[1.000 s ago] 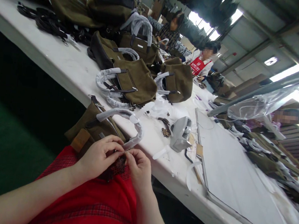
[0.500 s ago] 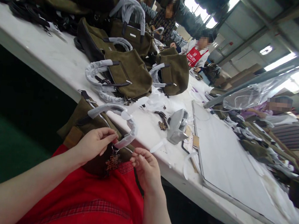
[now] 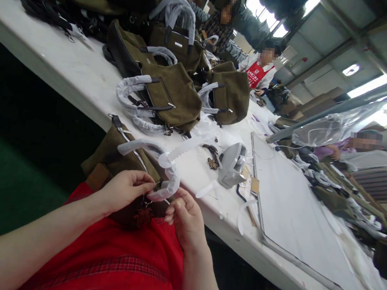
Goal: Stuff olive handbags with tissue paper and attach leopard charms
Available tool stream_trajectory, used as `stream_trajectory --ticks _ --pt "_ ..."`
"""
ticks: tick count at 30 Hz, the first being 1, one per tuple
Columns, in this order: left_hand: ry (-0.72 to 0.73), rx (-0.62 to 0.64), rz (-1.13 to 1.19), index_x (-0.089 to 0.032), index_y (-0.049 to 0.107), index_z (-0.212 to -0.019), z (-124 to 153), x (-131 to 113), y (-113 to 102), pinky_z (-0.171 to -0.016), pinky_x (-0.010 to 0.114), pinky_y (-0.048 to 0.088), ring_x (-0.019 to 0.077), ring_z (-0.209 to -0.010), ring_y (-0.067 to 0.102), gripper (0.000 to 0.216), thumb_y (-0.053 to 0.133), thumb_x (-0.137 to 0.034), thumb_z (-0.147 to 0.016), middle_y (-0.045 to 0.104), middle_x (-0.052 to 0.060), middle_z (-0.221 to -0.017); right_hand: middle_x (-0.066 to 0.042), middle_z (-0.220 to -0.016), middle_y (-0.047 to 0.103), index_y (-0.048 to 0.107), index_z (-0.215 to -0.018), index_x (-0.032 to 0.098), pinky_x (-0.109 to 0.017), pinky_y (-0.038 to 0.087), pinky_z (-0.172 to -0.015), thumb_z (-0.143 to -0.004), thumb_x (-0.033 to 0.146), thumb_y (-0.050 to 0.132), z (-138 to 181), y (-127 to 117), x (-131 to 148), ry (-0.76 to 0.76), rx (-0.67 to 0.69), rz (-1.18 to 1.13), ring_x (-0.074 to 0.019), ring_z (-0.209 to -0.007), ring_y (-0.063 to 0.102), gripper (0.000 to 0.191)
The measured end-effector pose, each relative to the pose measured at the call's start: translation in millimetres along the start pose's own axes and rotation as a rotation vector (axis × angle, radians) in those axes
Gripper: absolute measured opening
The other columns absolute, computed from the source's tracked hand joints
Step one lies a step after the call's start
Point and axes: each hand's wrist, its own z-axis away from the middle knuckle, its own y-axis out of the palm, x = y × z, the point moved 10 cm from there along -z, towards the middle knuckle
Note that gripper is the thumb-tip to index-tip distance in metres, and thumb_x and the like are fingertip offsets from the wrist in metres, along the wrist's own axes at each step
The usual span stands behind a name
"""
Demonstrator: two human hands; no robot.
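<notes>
An olive-brown handbag (image 3: 111,153) rests on my lap against the table's edge, its handle (image 3: 164,169) wrapped in white foam. My left hand (image 3: 125,191) pinches the base of that handle, fingers closed on it. A small leopard-print charm (image 3: 143,215) hangs just below from a ring. My right hand (image 3: 185,216) is curled beside the handle's end, fingertips pressed together near the ring; what they hold is too small to make out.
A long white table (image 3: 80,83) carries more olive handbags (image 3: 174,96) with wrapped handles, black straps (image 3: 46,8), a grey tape dispenser (image 3: 232,164), loose charms (image 3: 212,158) and a large white board (image 3: 295,217). Other people sit at the far end and at the right.
Both hands drew together at the handle's base. The right hand, which was open and apart half a second ago, has curled up against the handle's end. The charm still hangs below.
</notes>
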Motion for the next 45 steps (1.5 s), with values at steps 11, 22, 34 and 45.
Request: stream_trajectory --ticks 11,22,34,45 --pt "0.102 0.059 0.01 -0.016 0.067 -0.08 11.0 -0.5 5.6 -0.068 0.026 0.049 0.017 -0.071 0.063 0.027 0.068 -0.043 -0.08 0.07 0.002 -0.075 -0.003 -0.062 0.069 0.073 -0.075 0.014 -0.02 0.047 -0.041 -0.071 0.044 0.079 -10.8 12.5 -6.1 0.037 -0.11 0.459 -0.0115 -0.045 0.058 0.031" --pt "0.178 -0.01 -0.161 -0.019 0.067 -0.075 18.9 -8.9 10.7 -0.069 0.025 0.047 0.0173 -0.073 0.064 0.023 0.056 -0.034 -0.088 0.071 0.001 -0.075 0.0 -0.049 0.058 0.076 -0.085 0.014 -0.021 0.036 -0.037 -0.077 0.052 0.071 -27.1 8.3 -7.4 -0.088 -0.172 0.437 -0.0103 -0.039 0.047 0.039" --pt "0.188 -0.059 -0.236 -0.019 0.069 -0.084 8.4 -5.1 11.7 -0.074 0.024 0.047 0.016 -0.079 0.066 0.02 0.053 -0.028 -0.091 0.073 0.0 -0.082 0.0 -0.05 0.057 0.076 -0.08 0.013 -0.021 0.035 -0.041 -0.076 0.053 0.073 -42.5 -1.4 -17.6 -0.055 -0.145 0.407 -0.0087 -0.041 0.043 0.041" --pt "0.197 -0.061 -0.25 -0.02 0.07 -0.084 6.9 -7.3 10.7 -0.074 0.024 0.046 0.015 -0.079 0.065 0.02 0.052 -0.026 -0.091 0.073 -0.001 -0.083 -0.002 -0.061 0.062 0.077 -0.075 0.014 -0.022 0.037 -0.046 -0.075 0.039 0.073 -39.7 17.0 -3.4 -0.127 -0.123 0.419 -0.0103 -0.05 0.046 0.026"
